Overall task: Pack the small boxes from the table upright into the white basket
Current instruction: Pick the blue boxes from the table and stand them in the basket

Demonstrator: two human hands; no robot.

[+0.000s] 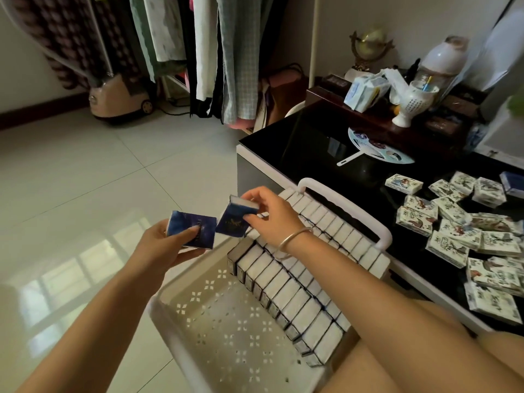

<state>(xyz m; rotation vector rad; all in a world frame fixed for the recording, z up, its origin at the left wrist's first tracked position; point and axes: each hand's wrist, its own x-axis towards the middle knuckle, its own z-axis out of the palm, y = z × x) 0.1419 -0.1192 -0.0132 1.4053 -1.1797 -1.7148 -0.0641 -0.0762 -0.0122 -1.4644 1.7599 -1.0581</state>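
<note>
- Left hand (167, 245), centre-left of frame, grips a blue box (191, 229).
- Right hand (266, 215) pinches a second blue box (234, 219) above the basket (175, 327).
- Upright boxes (286, 282) fill the basket's right side.
- Loose boxes (453, 236) lie on the tabletop (312, 143), right of frame.

A home bedroom: hanging clothes (198, 46), vanity mirror (368, 43).

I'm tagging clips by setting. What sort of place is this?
Probably a home bedroom: hanging clothes, a garment steamer beside them, a small mirror beyond the black table.
</note>
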